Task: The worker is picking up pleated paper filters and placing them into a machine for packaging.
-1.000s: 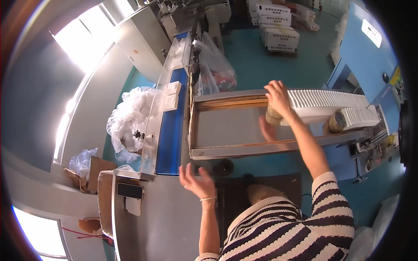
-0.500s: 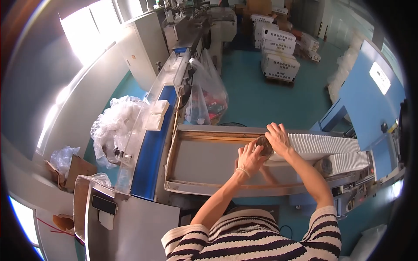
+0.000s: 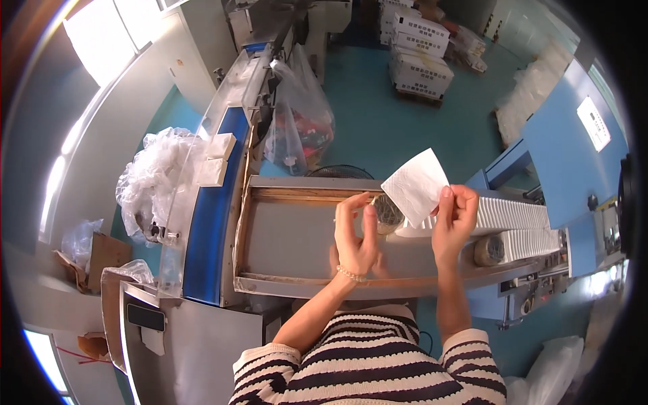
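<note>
My right hand (image 3: 455,212) pinches a square white paper napkin (image 3: 418,185) by its lower right corner, raised over the tray. My left hand (image 3: 354,236) is open, thumb and fingers apart, with the fingertips at the left side of a brown round block wrapped in clear film or tape (image 3: 387,213). This block stands at the near end of a long row of white folded napkins (image 3: 509,214). A second such block (image 3: 487,250) stands against a shorter napkin row (image 3: 530,244). Both rows lie in a long metal tray with wooden edging (image 3: 290,236).
On the left runs a blue conveyor belt (image 3: 206,236) with two white napkin packs (image 3: 217,158) beside it. A heap of clear plastic (image 3: 158,179) lies beyond. A phone (image 3: 146,317) rests at lower left. White cartons (image 3: 422,71) stand stacked behind; a blue machine panel (image 3: 563,148) rises at right.
My right hand has left the brown block and now holds up a napkin. My left hand has shifted to the block's left side and opened. The view has shifted slightly.
</note>
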A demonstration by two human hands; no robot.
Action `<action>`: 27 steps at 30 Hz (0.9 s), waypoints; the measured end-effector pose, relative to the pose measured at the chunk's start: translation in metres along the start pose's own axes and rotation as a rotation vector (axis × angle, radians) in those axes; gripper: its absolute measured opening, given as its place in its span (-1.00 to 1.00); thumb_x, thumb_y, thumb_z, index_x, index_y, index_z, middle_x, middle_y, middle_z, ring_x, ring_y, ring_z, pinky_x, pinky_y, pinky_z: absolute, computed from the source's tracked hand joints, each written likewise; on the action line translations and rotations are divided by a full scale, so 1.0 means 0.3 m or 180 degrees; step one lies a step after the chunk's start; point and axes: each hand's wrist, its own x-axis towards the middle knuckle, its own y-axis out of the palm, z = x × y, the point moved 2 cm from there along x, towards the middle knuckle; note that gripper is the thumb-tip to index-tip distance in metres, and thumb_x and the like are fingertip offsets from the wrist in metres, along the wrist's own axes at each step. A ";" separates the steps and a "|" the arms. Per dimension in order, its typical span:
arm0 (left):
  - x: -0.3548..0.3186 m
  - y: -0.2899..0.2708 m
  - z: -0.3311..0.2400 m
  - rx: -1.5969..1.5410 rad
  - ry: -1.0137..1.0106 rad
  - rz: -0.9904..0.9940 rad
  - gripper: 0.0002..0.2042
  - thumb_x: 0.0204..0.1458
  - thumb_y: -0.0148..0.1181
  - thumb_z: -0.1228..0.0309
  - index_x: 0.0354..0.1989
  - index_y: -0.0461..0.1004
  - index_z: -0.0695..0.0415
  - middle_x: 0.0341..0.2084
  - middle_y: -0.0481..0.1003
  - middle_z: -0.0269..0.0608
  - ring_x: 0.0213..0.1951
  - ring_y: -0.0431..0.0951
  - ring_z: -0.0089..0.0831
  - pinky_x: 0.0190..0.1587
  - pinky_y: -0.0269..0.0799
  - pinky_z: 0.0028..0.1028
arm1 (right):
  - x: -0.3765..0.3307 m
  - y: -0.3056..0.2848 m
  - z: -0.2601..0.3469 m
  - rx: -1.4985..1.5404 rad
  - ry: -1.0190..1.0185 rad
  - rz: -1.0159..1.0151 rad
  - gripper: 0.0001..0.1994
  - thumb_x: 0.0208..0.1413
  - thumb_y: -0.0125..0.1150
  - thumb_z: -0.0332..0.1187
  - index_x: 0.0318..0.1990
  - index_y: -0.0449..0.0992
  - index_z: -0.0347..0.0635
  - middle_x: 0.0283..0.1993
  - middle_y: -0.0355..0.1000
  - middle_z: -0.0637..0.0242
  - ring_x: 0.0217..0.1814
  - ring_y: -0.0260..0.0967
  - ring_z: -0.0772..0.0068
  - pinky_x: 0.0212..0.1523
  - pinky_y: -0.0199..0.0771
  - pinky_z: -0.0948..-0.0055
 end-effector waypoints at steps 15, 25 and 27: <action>0.078 -0.059 -0.165 0.0783 0.0866 0.0153 -0.77 -0.13 0.35 0.52 -0.24 0.55 0.12 -0.32 0.48 -0.27 -0.22 0.40 -0.35 -0.10 0.22 -0.43 | -0.165 0.005 0.126 -0.1373 -0.0881 -0.0595 -0.86 0.19 0.09 -0.58 -0.14 0.29 -0.32 -0.30 0.42 0.21 -0.53 0.33 0.67 -0.54 0.34 0.72; 0.046 -0.029 -0.146 0.1128 0.1175 0.0191 -0.78 -0.16 0.37 0.51 -0.28 0.58 0.00 -0.36 0.51 -0.42 -0.26 0.40 -0.43 -0.09 0.10 -0.40 | -0.225 -0.026 0.128 -0.1341 -0.0786 -0.0757 -0.86 0.19 0.09 -0.58 -0.13 0.30 -0.31 -0.34 0.41 0.23 -0.52 0.33 0.67 -0.54 0.33 0.73; 0.044 -0.032 -0.145 0.1220 0.1266 0.0155 -0.78 -0.16 0.38 0.51 -0.28 0.58 -0.01 -0.36 0.50 -0.43 -0.26 0.40 -0.44 -0.08 0.08 -0.39 | -0.234 -0.026 0.132 -0.1374 -0.0756 -0.0749 -0.86 0.19 0.09 -0.58 -0.13 0.29 -0.31 -0.34 0.40 0.24 -0.53 0.33 0.67 -0.54 0.33 0.73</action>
